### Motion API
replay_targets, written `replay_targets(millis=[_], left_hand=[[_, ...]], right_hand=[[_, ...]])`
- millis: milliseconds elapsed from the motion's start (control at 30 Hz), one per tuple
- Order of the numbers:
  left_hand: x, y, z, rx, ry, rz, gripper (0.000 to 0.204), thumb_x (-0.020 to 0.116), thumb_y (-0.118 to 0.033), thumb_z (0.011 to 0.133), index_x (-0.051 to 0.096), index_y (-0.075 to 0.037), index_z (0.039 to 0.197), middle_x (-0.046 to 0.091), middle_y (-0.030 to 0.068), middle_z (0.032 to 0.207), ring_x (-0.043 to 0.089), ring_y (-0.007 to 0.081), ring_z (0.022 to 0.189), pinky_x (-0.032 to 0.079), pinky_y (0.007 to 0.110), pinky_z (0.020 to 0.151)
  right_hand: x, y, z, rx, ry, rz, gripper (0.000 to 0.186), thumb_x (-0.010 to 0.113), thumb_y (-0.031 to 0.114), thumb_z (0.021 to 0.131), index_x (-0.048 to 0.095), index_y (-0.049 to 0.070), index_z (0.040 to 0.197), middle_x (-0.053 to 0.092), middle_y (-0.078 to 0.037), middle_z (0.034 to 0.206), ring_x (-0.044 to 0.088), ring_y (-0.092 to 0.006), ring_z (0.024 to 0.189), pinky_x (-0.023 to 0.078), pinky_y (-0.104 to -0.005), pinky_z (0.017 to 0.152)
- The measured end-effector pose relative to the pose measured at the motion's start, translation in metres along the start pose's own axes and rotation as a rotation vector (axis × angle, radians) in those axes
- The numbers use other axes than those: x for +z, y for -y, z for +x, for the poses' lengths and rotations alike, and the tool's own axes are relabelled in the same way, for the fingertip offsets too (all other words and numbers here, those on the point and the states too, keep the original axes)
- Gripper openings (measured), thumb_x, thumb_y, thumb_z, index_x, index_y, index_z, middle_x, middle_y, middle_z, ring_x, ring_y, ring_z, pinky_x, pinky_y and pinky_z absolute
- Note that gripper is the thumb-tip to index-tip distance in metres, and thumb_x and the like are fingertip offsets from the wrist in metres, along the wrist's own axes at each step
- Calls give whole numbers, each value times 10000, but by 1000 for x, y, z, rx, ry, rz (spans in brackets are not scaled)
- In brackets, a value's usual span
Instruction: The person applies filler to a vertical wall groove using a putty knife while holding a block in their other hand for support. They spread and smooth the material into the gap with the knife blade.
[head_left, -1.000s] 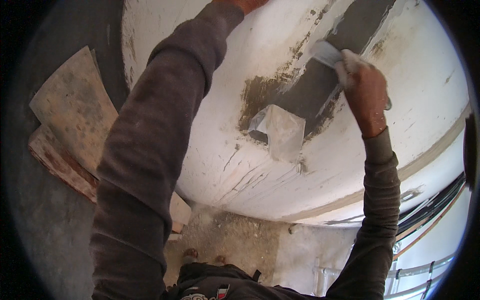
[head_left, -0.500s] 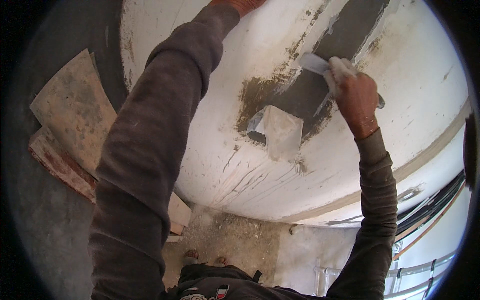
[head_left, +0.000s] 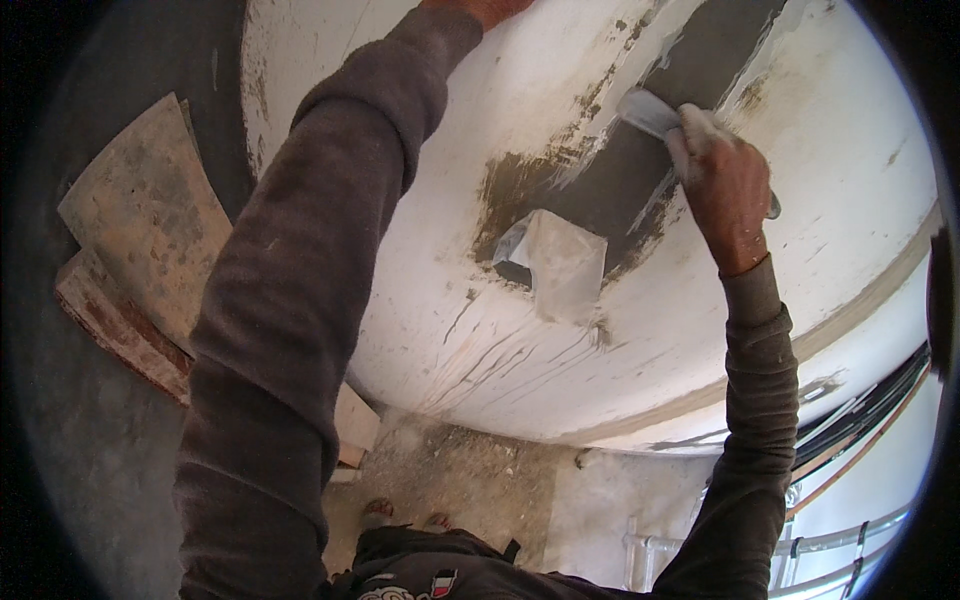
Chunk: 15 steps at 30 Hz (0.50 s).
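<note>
My right hand (head_left: 722,175) grips a putty knife (head_left: 645,112), its pale blade against a strip of dark grey render (head_left: 715,50) on the curved white wall (head_left: 450,250). My left hand (head_left: 490,8) is raised to the top edge of the picture on that wall, mostly cut off, so its fingers are hidden. Lower on the grey strip, a translucent plastic piece (head_left: 565,262) hangs over an opening or fitting that I cannot make out.
Stained boards (head_left: 145,215) lean at the left by the dark grey wall (head_left: 90,460). My feet (head_left: 378,512) stand on a dusty floor (head_left: 500,470) below. At the lower right are black cables (head_left: 860,400) and grey pipes (head_left: 840,540).
The putty knife in my right hand moved down and left, then back up and right along the grey strip, ending slightly below where it started. My left arm has barely moved.
</note>
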<state>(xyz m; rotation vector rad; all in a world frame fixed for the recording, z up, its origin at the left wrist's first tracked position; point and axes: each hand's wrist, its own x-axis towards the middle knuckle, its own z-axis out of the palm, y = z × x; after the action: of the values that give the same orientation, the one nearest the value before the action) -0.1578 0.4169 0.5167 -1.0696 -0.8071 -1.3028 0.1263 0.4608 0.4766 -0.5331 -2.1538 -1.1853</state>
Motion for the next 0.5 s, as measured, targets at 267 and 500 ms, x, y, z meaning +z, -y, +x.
replay_targets(millis=[267, 500], left_hand=[[2, -2, 0, 1, -20, -28, 215, 631, -253, 987, 535, -60, 980, 627, 132, 861, 653, 328, 721, 541, 414, 622], [2, -3, 1, -31, 22, -20, 227, 634, -263, 984, 534, -60, 973, 628, 132, 871, 653, 325, 733, 538, 414, 622]], right_hand=[[10, 13, -15, 3, 69, -34, 176, 637, 298, 971, 588, 136, 1019, 662, -91, 907, 701, -300, 729, 563, -413, 593], [20, 30, -29, -108, 146, 37, 177, 651, 284, 944, 568, 143, 1011, 642, -86, 872, 704, -294, 747, 579, -411, 647]])
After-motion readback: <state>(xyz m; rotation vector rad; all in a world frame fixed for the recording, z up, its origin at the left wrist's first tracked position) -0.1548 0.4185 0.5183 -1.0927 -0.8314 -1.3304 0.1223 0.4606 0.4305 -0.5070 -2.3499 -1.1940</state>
